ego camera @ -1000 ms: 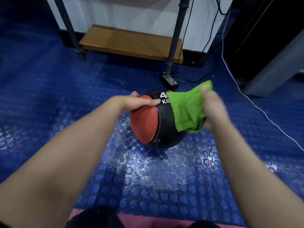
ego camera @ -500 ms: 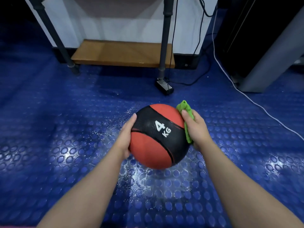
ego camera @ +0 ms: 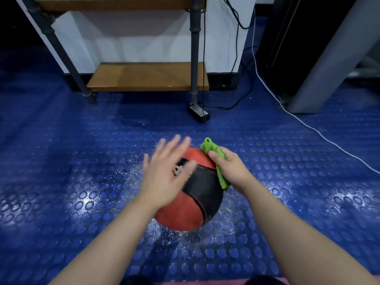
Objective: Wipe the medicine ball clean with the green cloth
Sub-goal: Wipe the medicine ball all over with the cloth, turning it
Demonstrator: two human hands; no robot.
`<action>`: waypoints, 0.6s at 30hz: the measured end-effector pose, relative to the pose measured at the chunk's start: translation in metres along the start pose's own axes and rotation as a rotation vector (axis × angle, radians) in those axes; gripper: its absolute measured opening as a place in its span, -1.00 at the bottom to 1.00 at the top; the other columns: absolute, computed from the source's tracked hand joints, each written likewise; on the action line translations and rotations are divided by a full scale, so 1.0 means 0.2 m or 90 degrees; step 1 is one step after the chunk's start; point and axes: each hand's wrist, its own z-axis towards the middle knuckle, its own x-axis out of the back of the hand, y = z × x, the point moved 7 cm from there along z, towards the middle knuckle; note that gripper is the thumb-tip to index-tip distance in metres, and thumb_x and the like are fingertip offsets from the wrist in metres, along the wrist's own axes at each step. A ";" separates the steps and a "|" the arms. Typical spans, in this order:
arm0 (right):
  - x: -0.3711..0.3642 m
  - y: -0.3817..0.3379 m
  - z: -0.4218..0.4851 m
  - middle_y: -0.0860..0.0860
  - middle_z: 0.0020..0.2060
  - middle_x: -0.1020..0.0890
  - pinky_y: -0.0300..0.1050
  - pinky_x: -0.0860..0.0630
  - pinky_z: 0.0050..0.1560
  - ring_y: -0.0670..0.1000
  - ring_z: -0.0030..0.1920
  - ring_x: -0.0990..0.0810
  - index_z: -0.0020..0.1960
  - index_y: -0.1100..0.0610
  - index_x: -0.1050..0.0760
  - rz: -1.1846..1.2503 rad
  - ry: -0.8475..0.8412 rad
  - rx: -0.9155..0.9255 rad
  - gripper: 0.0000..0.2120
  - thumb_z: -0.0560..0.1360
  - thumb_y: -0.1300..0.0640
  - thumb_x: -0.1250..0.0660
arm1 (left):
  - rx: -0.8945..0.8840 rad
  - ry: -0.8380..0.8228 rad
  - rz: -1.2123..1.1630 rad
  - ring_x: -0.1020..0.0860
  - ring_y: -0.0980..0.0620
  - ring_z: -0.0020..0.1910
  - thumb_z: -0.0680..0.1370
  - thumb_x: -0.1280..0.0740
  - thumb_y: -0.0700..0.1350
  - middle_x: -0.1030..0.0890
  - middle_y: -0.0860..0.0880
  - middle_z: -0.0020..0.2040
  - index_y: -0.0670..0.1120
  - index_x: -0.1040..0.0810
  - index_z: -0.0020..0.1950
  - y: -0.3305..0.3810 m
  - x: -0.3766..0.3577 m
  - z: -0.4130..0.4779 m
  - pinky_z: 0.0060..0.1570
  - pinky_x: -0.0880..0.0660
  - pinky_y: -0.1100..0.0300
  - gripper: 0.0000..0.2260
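Observation:
A red and black medicine ball (ego camera: 197, 200) sits on the blue studded floor in the middle of the head view. My left hand (ego camera: 164, 173) is over the ball's upper left side with fingers spread straight, blurred by motion, covering part of the white marking. My right hand (ego camera: 230, 169) holds the green cloth (ego camera: 213, 150) against the ball's upper right side, thumb on top. A bunched end of the cloth sticks up beyond my fingers, and a strip hangs below my palm.
The blue floor (ego camera: 82, 182) around the ball glistens with wet specks. A wooden low shelf (ego camera: 148, 76) on dark metal legs stands at the back. A black adapter (ego camera: 198, 114) with cables lies behind the ball. A white cable (ego camera: 308, 126) runs along the right, beside a grey panel (ego camera: 329, 64).
My left hand has left the ball's left side and swept over its top with fingers spread. The ball has turned a little. My right hand stays on the cloth at the right side.

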 end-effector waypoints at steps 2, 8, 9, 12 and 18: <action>0.05 -0.01 -0.02 0.01 -0.06 -0.68 0.01 -0.54 0.10 -0.02 -0.06 -0.64 0.00 -0.02 -0.57 0.061 0.054 0.010 -0.90 0.56 0.04 -0.28 | -0.065 -0.066 0.149 -0.02 0.02 0.58 0.45 0.08 0.47 -0.13 0.26 0.56 0.37 -0.15 0.50 0.08 -0.07 0.00 0.44 -0.01 -0.29 -0.39; 0.14 0.15 -0.26 0.03 -0.13 -0.64 0.16 -0.55 0.09 0.09 -0.09 -0.62 -0.08 -0.02 -0.53 0.214 0.427 -0.037 -0.79 0.56 -0.11 -0.20 | 0.086 -0.003 0.045 -0.23 0.02 0.51 0.37 -0.03 0.52 -0.33 0.26 0.48 0.34 -0.35 0.41 -0.16 0.01 0.12 0.39 -0.28 -0.20 -0.35; 0.06 0.15 -0.31 0.06 -0.05 -0.64 0.16 -0.53 0.13 0.10 -0.03 -0.62 0.01 -0.01 -0.54 0.216 0.438 -0.019 -0.74 0.54 -0.13 -0.17 | 0.110 0.006 0.035 -0.25 0.02 0.49 0.37 -0.04 0.50 -0.34 0.23 0.47 0.33 -0.37 0.41 -0.19 0.01 0.15 0.38 -0.29 -0.18 -0.35; -0.28 0.10 -0.39 -0.05 0.47 -0.28 -0.15 -0.15 0.45 -0.11 0.43 -0.26 0.45 -0.01 -0.28 0.075 0.330 0.063 -0.58 0.61 -0.05 -0.11 | 0.180 0.039 0.013 -0.30 0.00 0.46 0.37 -0.04 0.48 -0.38 0.19 0.46 0.28 -0.41 0.40 -0.24 0.02 0.19 0.37 -0.32 -0.14 -0.35; -0.32 0.12 -0.21 -0.10 0.40 -0.32 -0.20 -0.16 0.38 -0.11 0.41 -0.24 0.43 -0.02 -0.32 -0.004 0.364 0.064 -0.58 0.61 -0.05 -0.05 | 0.211 0.099 -0.042 -0.37 0.06 0.42 0.37 -0.07 0.48 -0.42 0.19 0.43 0.27 -0.45 0.36 -0.32 0.04 0.17 0.34 -0.36 -0.15 -0.37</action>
